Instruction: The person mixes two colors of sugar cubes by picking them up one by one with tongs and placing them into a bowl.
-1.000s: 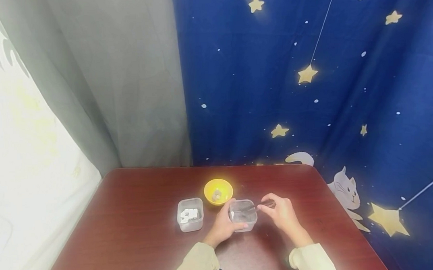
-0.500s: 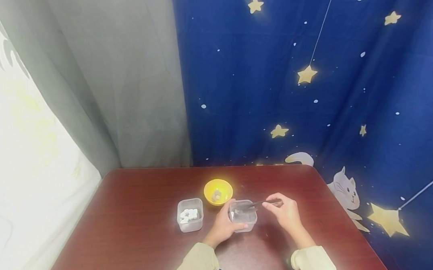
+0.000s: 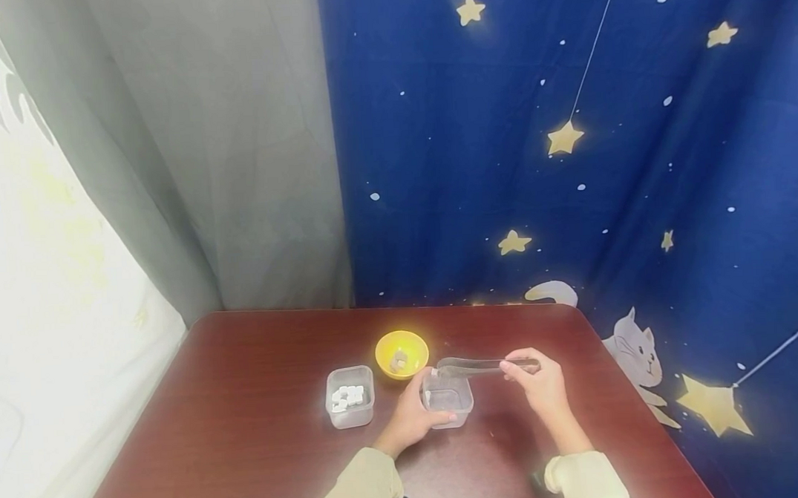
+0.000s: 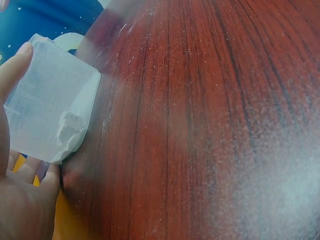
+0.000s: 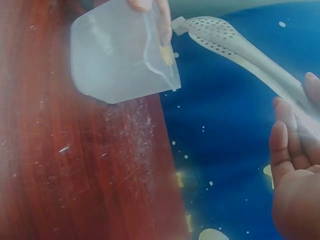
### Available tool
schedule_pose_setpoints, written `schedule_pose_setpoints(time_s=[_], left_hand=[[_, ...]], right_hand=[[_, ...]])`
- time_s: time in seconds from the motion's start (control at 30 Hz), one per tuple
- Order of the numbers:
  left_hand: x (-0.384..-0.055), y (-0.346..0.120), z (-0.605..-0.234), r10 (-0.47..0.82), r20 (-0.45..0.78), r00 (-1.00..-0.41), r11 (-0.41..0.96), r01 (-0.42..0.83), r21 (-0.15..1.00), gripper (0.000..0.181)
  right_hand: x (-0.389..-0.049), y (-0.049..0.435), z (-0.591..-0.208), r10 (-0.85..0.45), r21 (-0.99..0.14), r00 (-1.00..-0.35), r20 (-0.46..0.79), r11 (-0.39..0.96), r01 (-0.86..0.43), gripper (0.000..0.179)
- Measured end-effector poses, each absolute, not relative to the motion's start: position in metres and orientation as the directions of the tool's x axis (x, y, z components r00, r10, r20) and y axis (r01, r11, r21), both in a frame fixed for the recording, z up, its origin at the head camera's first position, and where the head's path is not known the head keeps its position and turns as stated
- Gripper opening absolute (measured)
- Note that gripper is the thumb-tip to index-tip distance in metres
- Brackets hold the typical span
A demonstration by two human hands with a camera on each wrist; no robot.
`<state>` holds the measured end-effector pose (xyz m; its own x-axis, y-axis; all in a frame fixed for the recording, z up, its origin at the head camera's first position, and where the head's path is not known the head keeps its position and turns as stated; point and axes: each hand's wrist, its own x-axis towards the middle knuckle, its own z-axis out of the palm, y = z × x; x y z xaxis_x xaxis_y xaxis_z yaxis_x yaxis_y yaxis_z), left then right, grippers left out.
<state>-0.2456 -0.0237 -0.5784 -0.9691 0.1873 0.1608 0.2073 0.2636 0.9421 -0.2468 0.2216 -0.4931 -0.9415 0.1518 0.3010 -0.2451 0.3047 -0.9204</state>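
Tongs (image 3: 478, 366) hold a pale piece (image 5: 178, 26) above a clear container (image 3: 465, 408).
The right hand (image 3: 542, 386) pinches the tongs; the left hand (image 3: 408, 418) grips the container, near a yellow bowl (image 3: 417, 350).

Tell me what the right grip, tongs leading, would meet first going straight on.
Likely the left grip, at its fingertips; the yellow bowl lies just beyond. How high the tongs pass is unclear.

Clear square tub (image 3: 461, 418) gripped from side by left hand (image 3: 408, 418), opening turned up; white lump (image 4: 70, 129) seen inside, against wall nearest left hand. Pale grey tongs (image 3: 471, 365), heads perforated, held at handle end by right hand (image 3: 543, 384), pointed toward left hand over tub's far rim. Small white piece (image 5: 178, 26) gripped at tip, just beside left fingertips.
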Motion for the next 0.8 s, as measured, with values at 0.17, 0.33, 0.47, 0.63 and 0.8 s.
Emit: schedule_pose_setpoints(time_s=[0.17,0.33,0.47,0.63,0.8], left_hand=[[-0.245,-0.024,-0.576,0.188,0.163,-0.968,0.261,0.21,0.942,0.093],[-0.245,-0.024,-0.576,0.19,0.155,-0.97,0.268,0.203,0.942,0.095],[-0.244,-0.025,-0.576,0.192,0.153,-0.969,0.265,0.202,0.943,0.096],[-0.245,-0.025,-0.576,0.186,0.15,-0.971,0.283,0.2,0.938,0.096],[-0.246,-0.025,-0.578,0.189,0.14,-0.972,0.291,0.191,0.938,0.096]], right_hand=[[-0.25,0.221,-0.485,0.175,-0.931,-0.928,0.329,0.223,-0.288,0.018],[-0.255,0.214,-0.472,0.221,-0.942,-0.916,0.334,0.1,-0.319,0.018],[-0.251,0.2,-0.448,0.239,-0.929,-0.903,0.358,-0.005,-0.37,0.02],[-0.258,0.189,-0.434,0.246,-0.898,-0.884,0.399,-0.088,-0.43,0.021],[-0.272,0.184,-0.435,0.283,-0.876,-0.868,0.408,-0.148,-0.459,0.02]])
